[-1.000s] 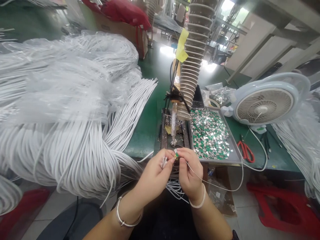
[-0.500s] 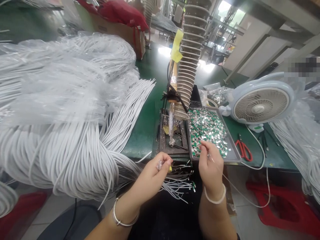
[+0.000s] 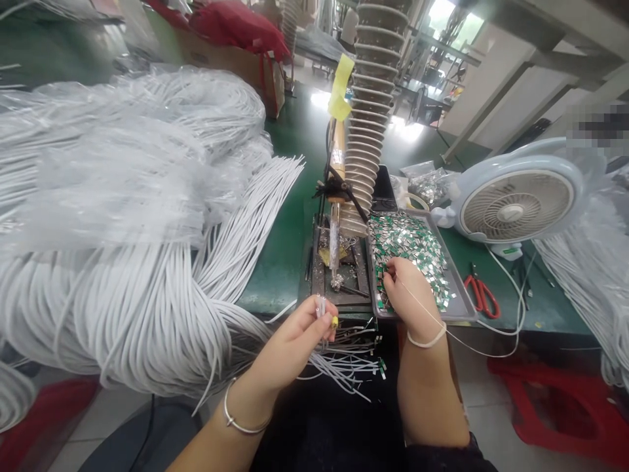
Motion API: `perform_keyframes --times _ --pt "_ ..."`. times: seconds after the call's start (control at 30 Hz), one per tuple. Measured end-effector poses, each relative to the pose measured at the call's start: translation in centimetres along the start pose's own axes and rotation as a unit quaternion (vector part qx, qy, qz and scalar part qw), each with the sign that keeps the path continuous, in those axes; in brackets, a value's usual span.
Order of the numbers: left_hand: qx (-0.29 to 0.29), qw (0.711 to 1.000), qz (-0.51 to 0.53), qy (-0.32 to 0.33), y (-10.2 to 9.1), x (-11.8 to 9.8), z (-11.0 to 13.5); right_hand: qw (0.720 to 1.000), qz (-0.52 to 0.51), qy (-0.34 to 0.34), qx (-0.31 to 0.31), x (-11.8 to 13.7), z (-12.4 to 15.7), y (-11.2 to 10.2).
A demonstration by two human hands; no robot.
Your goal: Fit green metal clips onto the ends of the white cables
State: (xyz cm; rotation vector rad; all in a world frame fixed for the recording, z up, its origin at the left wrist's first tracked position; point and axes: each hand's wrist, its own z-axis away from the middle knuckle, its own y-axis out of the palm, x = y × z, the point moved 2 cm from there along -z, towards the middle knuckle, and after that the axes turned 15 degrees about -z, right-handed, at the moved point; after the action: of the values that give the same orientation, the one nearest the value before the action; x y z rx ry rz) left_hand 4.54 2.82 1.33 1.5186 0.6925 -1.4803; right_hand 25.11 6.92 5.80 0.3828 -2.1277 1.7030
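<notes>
My left hand (image 3: 304,334) is closed in a pinch around a few white cable ends (image 3: 321,305), just in front of the soldering iron stand. A small yellow piece (image 3: 335,322) shows at its fingertips; what it is I cannot make out. My right hand (image 3: 413,295) reaches over the near left part of a metal tray (image 3: 462,305), its fingers pinched among small green-and-silver circuit boards (image 3: 413,242). From those fingers a thin solder wire (image 3: 417,303) trails over the wrist to the right. The soldering iron (image 3: 335,229) hangs tip down between the hands and the hose.
A large heap of white cables (image 3: 147,295), partly under plastic, fills the left. A ribbed hose (image 3: 368,118) comes down behind the iron. On the right are a fan (image 3: 515,196) and red-handled pliers (image 3: 481,295). Finished-looking cables (image 3: 344,373) hang below the table edge.
My right hand has moved forward and left, down onto the boards in the tray, pulling the thin wire along. My left hand has turned slightly, the cable ends now pointing more upward.
</notes>
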Motion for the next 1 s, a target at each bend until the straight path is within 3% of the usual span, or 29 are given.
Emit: perform_keyframes --times 0.23,0.5,0.8,1.0 --pt "-0.039 0.997 0.061 0.005 0.3 -0.4 -0.4 0.999 -0.011 -0.036 -0.038 -0.1 0.6 0.0" --pt "-0.064 0.997 0.042 -0.018 0.6 -0.4 -0.5 0.972 -0.161 -0.121 -0.120 1.1 2.4 -0.8" --pt "-0.104 0.991 0.082 -0.018 1.8 -1.2 -0.7 0.918 -0.356 -0.161 -0.075 4.0 5.6 0.0" --pt "-0.121 0.992 0.036 -0.004 2.0 -0.9 -0.8 0.883 -0.455 -0.108 -0.037 4.4 6.3 1.4"
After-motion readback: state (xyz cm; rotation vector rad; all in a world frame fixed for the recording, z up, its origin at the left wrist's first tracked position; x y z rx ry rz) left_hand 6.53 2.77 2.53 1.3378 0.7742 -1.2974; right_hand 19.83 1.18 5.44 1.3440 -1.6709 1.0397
